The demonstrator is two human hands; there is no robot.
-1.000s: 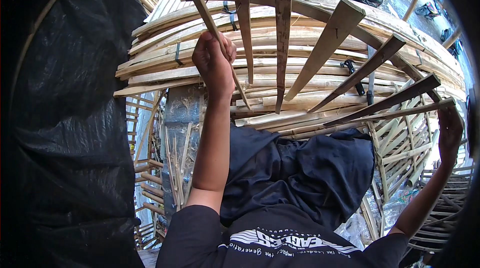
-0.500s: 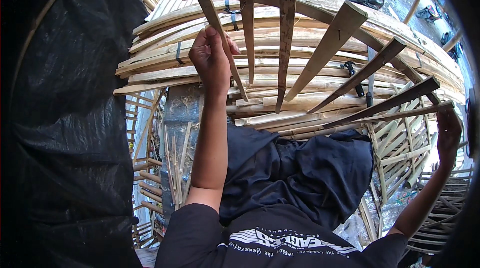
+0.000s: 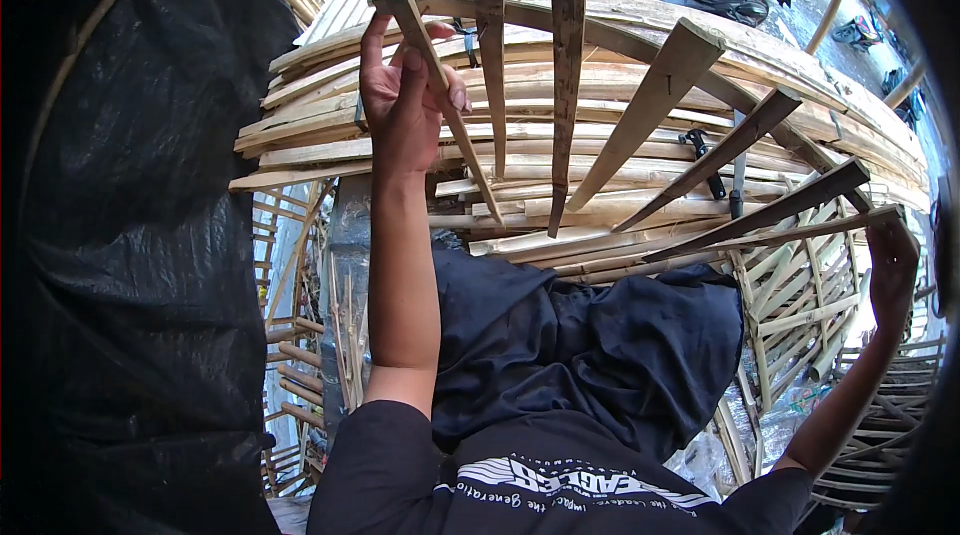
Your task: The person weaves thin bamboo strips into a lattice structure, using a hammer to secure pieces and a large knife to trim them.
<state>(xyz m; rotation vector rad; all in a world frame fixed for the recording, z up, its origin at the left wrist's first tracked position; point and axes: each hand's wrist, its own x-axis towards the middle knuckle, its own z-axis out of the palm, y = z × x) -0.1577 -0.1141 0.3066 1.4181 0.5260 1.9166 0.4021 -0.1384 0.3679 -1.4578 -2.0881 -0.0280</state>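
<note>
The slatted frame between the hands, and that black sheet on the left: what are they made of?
The slatted frame looks like unvarnished bamboo or wood: its slats are mottled brown, with little shine. The black sheet seems plastic, perhaps coated cloth: it is creased with a dull sheen.

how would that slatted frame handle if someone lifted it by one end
The slatted frame is probably light for its size: thin strips with wide gaps. Its slender crosspiece may flex somewhat. Its slats could twist or snag, since their far ends show no second crosspiece.
</note>
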